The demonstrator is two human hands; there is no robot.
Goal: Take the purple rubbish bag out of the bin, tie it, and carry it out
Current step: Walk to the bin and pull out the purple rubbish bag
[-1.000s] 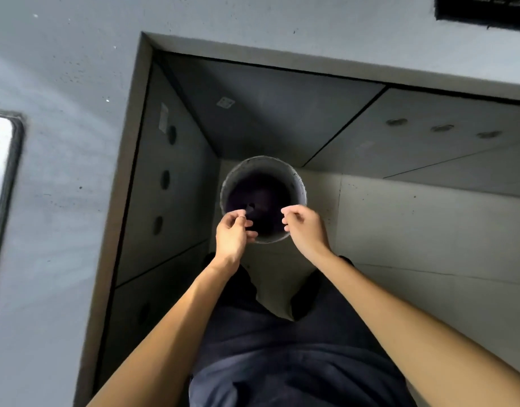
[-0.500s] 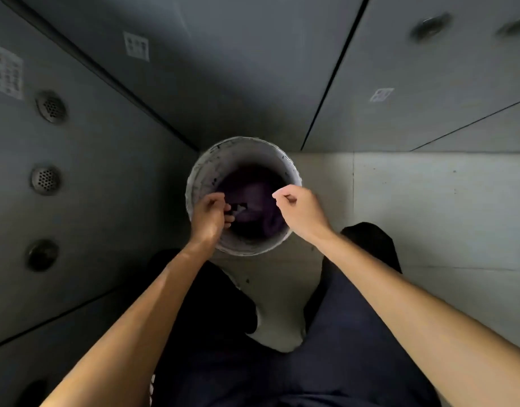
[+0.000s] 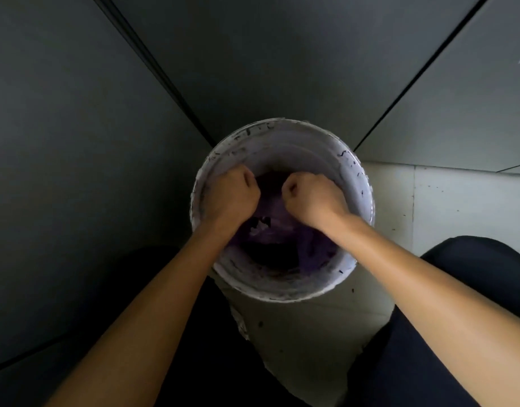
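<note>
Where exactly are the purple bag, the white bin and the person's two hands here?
purple bag [image 3: 267,236]: head view, crumpled plastic between the wrists.
white bin [image 3: 352,183]: head view, inner wall on the right side.
left hand [image 3: 232,198]: head view, back of the fist.
right hand [image 3: 314,198]: head view, back of the fist.

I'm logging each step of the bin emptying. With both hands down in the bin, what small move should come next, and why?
Probably lift straight up. Left hand and right hand are fists inside the bin, seemingly gripping the purple bag, which still sits slumped inside.
</note>
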